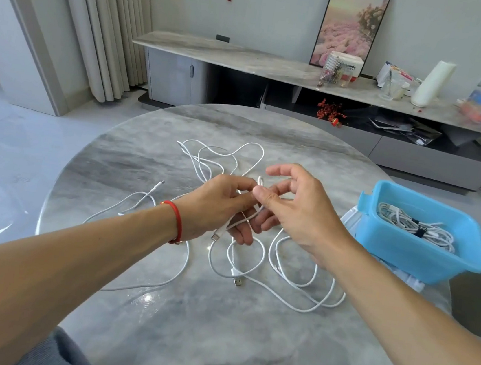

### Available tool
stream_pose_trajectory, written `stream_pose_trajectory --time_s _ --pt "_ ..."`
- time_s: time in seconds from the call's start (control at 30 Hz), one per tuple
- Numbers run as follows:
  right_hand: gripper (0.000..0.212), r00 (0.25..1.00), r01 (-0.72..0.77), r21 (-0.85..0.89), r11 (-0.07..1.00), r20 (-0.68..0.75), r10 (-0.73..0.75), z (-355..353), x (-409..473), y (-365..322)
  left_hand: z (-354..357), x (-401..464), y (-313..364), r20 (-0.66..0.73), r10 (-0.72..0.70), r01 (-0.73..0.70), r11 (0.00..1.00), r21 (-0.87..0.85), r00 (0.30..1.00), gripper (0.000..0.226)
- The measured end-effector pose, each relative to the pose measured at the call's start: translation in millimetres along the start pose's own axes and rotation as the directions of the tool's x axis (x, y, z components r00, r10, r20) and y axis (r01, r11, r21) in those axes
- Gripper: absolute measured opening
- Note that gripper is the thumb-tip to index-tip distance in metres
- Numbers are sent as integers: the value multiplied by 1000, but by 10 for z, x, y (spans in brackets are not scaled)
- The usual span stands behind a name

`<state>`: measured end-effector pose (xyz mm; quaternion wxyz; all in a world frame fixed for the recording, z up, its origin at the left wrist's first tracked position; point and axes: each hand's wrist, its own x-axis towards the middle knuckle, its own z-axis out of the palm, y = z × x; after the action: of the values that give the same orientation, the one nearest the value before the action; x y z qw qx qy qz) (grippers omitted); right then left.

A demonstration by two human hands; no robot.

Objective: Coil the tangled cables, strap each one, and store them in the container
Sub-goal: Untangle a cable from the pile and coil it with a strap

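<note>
Cable work starts at one end, and I have that end: my left hand point(218, 202) grips a white charging cable point(240, 221) just behind its small plug point(215, 236), fingers curled round the cord. My right hand point(293, 210) pinches a bend of the same cord between thumb and forefinger just above the left hand, the other fingers spread loose. From here I cannot quite tell whether that bend is a first turn of the coil or only slack.

The rest of the cables lie in a loose tangle point(221, 158) on the marble counter point(215, 331), loops crossing beyond and below my hands, with a USB-A plug point(238, 282) lying nearest me.

To do this well, I should keep the left grip fixed as the anchor and let the right hand feed cord in even loops, all one size. Pull gently (a hard tug would tighten whatever crossings sit in that pile) and lift each crossing free as it arrives.

The blue container point(400, 250) stands at my right, near the counter's edge, already holding strapped coils point(415, 225).
</note>
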<state>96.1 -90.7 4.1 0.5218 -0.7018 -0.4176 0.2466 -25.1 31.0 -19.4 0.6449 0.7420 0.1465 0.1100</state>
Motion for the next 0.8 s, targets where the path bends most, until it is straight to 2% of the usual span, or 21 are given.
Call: stream_pose_trajectory --time_s 0.1,0.17,0.3,0.37,0.5,0.57,0.63,0.7,0.8 --pt "17 1000 3 20 1000 31 -3 -47 21 18 -1 11 -10 21 66 -67 997 47 998 34" --pt "9 1000 -7 90 996 -25 9 -69 29 31 -8 33 -11 37 70 -70 998 4 997 34" --pt "10 992 -14 163 987 -121 34 -66 42 53 -36 61 7 104 68 -62 996 -60 992 34" --pt "15 981 -24 148 989 -188 52 -81 64 59 -42 44 3 154 26 -15 997 -72 988 32" --pt "21 955 -44 126 991 -287 79 -125 88 63 43 31 16 189 -71 58 996 74 979 34" --pt "23 951 -42 157 987 -298 87 -103 88 33 108 35 38 188 -92 94 996 0 978 32" --pt "27 966 -60 211 976 -236 111 -77 91 11 140 52 66 154 -124 154 968 -200 980 32" --pt "33 984 -151 211 966 -60 167 -54 66 24 122 88 80 72 -153 169 906 -388 986 33" --pt "41 932 -227 -45 973 280 231 -38 -27 137 7 130 99 -66 -183 117 828 -548 981 33"
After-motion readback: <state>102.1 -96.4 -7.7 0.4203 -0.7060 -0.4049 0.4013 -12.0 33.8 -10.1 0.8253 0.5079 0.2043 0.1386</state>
